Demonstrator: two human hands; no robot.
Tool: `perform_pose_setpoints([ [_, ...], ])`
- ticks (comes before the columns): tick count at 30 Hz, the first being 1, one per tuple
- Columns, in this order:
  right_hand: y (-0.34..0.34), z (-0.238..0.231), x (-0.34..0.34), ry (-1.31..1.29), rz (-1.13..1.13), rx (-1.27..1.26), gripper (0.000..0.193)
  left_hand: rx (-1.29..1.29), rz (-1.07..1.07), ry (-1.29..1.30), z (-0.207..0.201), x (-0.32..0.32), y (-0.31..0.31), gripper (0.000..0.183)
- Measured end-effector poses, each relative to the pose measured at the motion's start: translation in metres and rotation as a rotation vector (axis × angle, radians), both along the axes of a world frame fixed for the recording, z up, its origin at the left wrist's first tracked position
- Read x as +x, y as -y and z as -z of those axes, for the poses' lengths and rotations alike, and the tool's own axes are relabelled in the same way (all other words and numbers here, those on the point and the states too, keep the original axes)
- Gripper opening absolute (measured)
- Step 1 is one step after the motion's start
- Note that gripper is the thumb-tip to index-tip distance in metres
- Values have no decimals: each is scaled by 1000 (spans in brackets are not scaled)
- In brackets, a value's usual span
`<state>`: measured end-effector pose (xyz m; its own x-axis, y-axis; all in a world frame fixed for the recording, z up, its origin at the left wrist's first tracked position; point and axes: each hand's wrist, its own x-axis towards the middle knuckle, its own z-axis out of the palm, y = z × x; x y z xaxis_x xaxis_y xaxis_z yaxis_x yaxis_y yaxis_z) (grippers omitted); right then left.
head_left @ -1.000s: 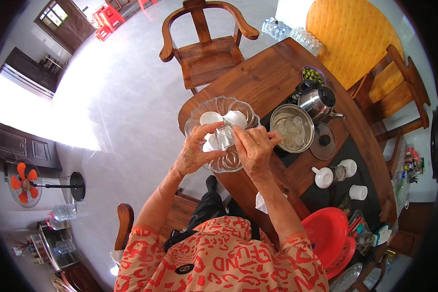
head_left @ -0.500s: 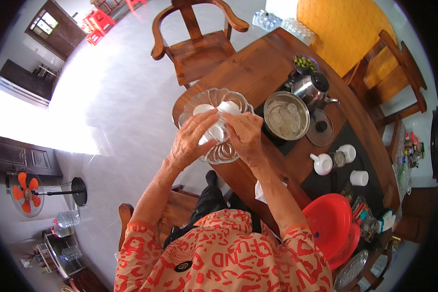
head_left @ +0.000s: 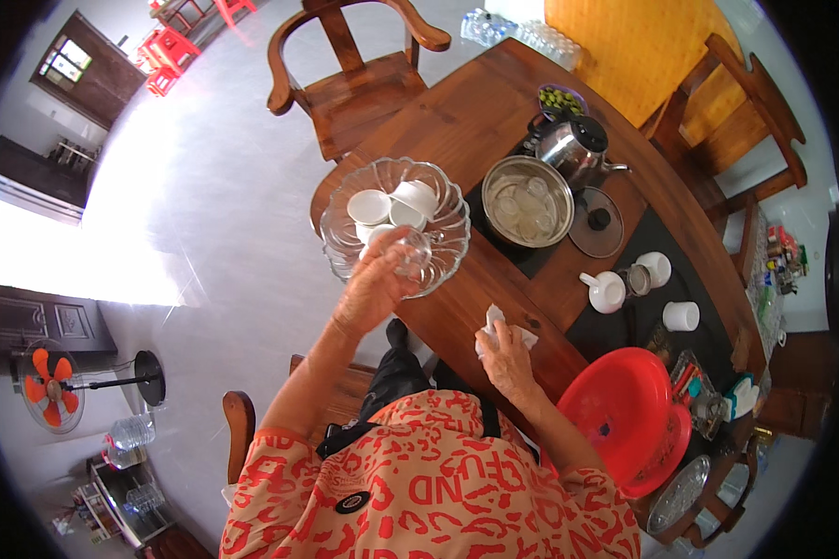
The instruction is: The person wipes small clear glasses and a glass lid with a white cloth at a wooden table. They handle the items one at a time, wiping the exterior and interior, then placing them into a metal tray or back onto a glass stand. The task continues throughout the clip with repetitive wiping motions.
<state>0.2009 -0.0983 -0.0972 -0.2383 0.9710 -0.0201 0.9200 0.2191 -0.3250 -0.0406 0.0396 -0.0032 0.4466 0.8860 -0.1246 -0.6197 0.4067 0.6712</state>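
My left hand (head_left: 379,284) is closed around a small clear glass cup (head_left: 414,252), raised at the near side of a scalloped glass bowl (head_left: 452,238). Inside that bowl lie several small white cups (head_left: 370,205), some tipped against each other. Over the table's near edge, my right hand (head_left: 508,359) grips a crumpled white cloth (head_left: 494,321), perhaps a tissue. Right of the bowl stands a steel pot (head_left: 529,200) with several clear glass cups under water.
A steel kettle (head_left: 569,154) stands behind the pot, beside a glass lid (head_left: 595,224). White teaware (head_left: 607,293) sits on the dark inlay. Red basins (head_left: 615,391) are at my right. A wooden armchair (head_left: 359,98) stands past the table's far left edge.
My hands have parted from above the bowl. The right moved down and right and took hold of the white cloth; the left now holds a glass cup up by the bowl.
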Motion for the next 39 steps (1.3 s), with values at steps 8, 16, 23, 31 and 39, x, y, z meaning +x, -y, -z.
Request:
perform_pose_setpoints([
  [8,-60,-145,-1,-842,125,238,54,-47,30,-119,-23,29,22,44],
  [16,-83,-156,-37,-537,-217,400,51,295,-28,-485,-25,44,29,40],
  [23,-75,-137,-39,-668,-231,189,64,412,-17,-639,-31,40,32,37],
  [31,-61,-142,-36,-1575,-25,-536,53,400,-43,-608,-24,35,38,40],
  [39,-73,-143,-36,-455,-249,307,58,346,29,-687,-39,34,28,40],
])
